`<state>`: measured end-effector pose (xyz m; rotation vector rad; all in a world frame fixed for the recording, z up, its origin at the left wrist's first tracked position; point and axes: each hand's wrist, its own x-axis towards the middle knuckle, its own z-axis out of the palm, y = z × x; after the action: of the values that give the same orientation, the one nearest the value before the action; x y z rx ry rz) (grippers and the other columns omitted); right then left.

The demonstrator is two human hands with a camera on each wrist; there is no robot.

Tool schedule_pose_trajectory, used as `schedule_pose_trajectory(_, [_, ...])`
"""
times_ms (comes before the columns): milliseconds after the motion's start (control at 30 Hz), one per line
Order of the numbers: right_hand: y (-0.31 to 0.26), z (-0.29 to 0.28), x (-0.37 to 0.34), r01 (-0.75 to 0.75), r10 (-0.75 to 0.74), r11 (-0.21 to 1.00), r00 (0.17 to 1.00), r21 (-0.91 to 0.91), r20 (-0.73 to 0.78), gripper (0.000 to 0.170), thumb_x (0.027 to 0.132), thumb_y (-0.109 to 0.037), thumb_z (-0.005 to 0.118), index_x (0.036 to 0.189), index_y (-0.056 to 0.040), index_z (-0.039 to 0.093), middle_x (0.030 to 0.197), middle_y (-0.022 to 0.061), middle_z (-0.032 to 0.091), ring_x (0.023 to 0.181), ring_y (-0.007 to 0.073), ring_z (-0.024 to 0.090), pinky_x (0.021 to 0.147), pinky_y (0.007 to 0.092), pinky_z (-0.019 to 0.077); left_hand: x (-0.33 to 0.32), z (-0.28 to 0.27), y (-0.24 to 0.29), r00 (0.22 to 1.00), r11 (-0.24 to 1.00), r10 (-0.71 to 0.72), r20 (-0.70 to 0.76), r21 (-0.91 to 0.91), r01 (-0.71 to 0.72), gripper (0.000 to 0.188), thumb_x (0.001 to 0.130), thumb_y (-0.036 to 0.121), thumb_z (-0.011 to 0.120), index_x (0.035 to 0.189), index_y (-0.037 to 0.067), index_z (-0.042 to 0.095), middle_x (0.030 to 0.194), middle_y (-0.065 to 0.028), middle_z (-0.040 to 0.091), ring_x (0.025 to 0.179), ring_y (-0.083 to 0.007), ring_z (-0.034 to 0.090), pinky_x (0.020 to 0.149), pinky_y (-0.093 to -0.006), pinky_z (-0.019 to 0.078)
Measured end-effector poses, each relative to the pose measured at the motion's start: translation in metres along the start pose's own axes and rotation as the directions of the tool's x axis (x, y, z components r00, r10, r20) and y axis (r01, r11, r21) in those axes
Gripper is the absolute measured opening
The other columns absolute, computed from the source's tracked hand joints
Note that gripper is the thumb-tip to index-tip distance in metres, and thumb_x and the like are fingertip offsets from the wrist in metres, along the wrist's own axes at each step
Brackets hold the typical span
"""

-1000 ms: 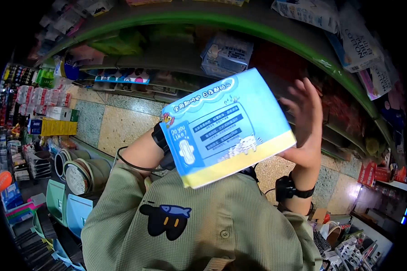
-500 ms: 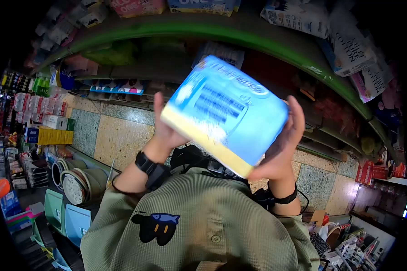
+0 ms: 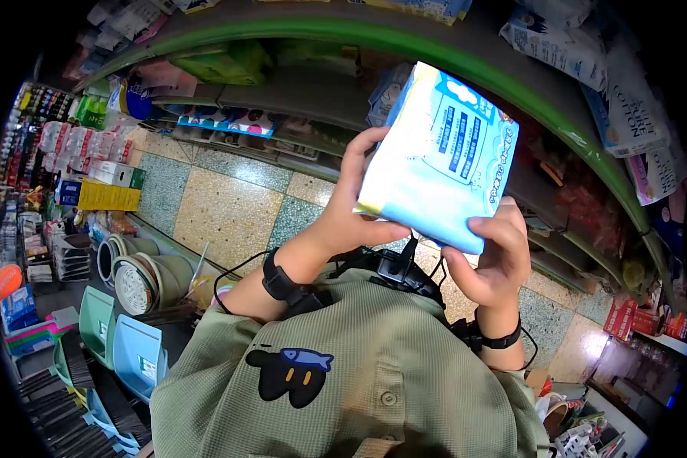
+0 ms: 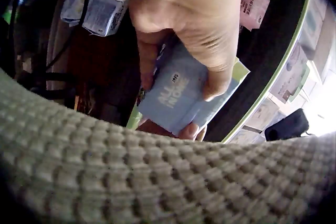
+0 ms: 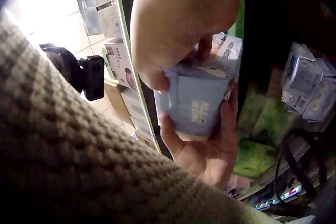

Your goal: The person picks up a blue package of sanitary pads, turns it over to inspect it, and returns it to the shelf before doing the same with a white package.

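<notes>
Pack (image 3: 450, 153) held tilted between two hands, in front of the shelf (image 3: 282, 29).
The left hand (image 3: 351, 214) grips one side, thumb opposite fingers; the right hand (image 3: 498, 259) pinches the near corner. If the left hand loosened, the pack could pivot on that small corner hold and drop.

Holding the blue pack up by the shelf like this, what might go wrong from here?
The right hand grips the blue pack only around a lower corner, so if the left hand loosened, it might swing or slip.

In the head view the pack's upper end shows close to the green shelf edge; it could knock that if raised, though the gap is hard to judge.

The black cable loops out beside the left forearm and may snag.
</notes>
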<state>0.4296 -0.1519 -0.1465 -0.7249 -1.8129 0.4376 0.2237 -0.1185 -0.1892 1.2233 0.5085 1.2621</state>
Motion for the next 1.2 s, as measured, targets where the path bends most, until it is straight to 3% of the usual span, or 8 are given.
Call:
schedule_pose_trajectory(133, [-0.005, 0.004, 0.004, 0.05, -0.05, 0.999, 0.999, -0.008, 0.023, 0.04, 0.063, -0.003, 0.076, 0.098, -0.0068, 0.06, 0.076, 0.0052, 0.053, 0.069, 0.0205, 0.05, 0.062, 0.0313, 0.0376, 0.002, 0.003, 0.009, 0.997, 0.954, -0.049, -0.052, -0.299, 0.031, 0.108, 0.058, 0.043, 0.086, 0.137, 0.011, 0.019, 0.131, -0.0158, 0.042, 0.124, -0.0256, 0.041, 0.102, -0.0391, 0.0363])
schedule_pose_trajectory(167, [-0.004, 0.006, 0.003, 0.048, -0.047, 0.999, 0.999, -0.015, 0.024, 0.04, 0.062, -0.003, 0.076, 0.098, -0.0069, 0.06, 0.076, 0.0051, 0.052, 0.068, 0.0206, 0.05, 0.062, 0.0315, 0.0379, 0.001, 0.005, 0.018, 0.992, 0.968, -0.088, -0.092, -0.242, 0.063, 0.11, 0.054, 0.053, 0.085, 0.134, 0.011, 0.021, 0.129, -0.0157, 0.042, 0.124, -0.0254, 0.041, 0.102, -0.0397, 0.0365])
schedule_pose_trajectory(367, [0.003, 0.014, 0.002, 0.041, -0.041, 0.999, 0.999, -0.021, 0.031, 0.037, 0.058, 0.0, 0.071, 0.093, -0.0077, 0.061, 0.074, 0.0049, 0.05, 0.067, 0.0217, 0.05, 0.062, 0.0327, 0.0396, -0.002, -0.009, 0.025, 0.987, 0.996, -0.062, -0.148, -0.08, 0.051, 0.111, 0.051, 0.059, 0.084, 0.13, 0.009, 0.024, 0.121, -0.012, 0.039, 0.12, -0.0233, 0.04, 0.1, -0.0369, 0.034])
schedule_pose_trajectory(467, [0.004, 0.017, 0.007, 0.06, -0.06, 0.998, 0.998, -0.021, 0.027, 0.036, 0.057, 0.001, 0.068, 0.09, -0.0078, 0.061, 0.075, 0.005, 0.05, 0.069, 0.0228, 0.052, 0.066, 0.0343, 0.0424, -0.002, -0.021, 0.024, 0.998, 0.998, -0.002, -0.066, -0.063, -0.002, 0.101, 0.057, 0.052, 0.083, 0.126, 0.009, 0.024, 0.119, -0.0111, 0.037, 0.117, -0.0226, 0.038, 0.099, -0.0354, 0.0319])
schedule_pose_trajectory(667, [0.002, 0.025, 0.015, 0.079, -0.077, 0.997, 0.996, -0.024, 0.048, 0.036, 0.056, 0.002, 0.066, 0.09, -0.0078, 0.062, 0.077, 0.0052, 0.053, 0.074, 0.0244, 0.054, 0.071, 0.0363, 0.0449, -0.006, -0.019, 0.041, 0.994, 0.998, -0.055, -0.096, -0.01, 0.054, 0.085, 0.065, 0.035, 0.077, 0.123, 0.01, 0.02, 0.119, -0.0107, 0.034, 0.117, -0.0219, 0.035, 0.1, -0.036, 0.029])
schedule_pose_trajectory(1200, [0.003, 0.033, 0.016, 0.074, -0.075, 0.997, 0.995, 0.027, 0.061, 0.039, 0.055, 0.002, 0.066, 0.093, -0.0079, 0.063, 0.077, 0.0048, 0.052, 0.073, 0.0228, 0.051, 0.068, 0.0329, 0.044, -0.016, -0.023, 0.045, 0.992, 0.999, -0.046, -0.116, -0.014, 0.045, 0.084, 0.064, 0.033, 0.075, 0.123, 0.009, 0.02, 0.118, -0.0103, 0.033, 0.118, -0.0221, 0.034, 0.1, -0.036, 0.028])
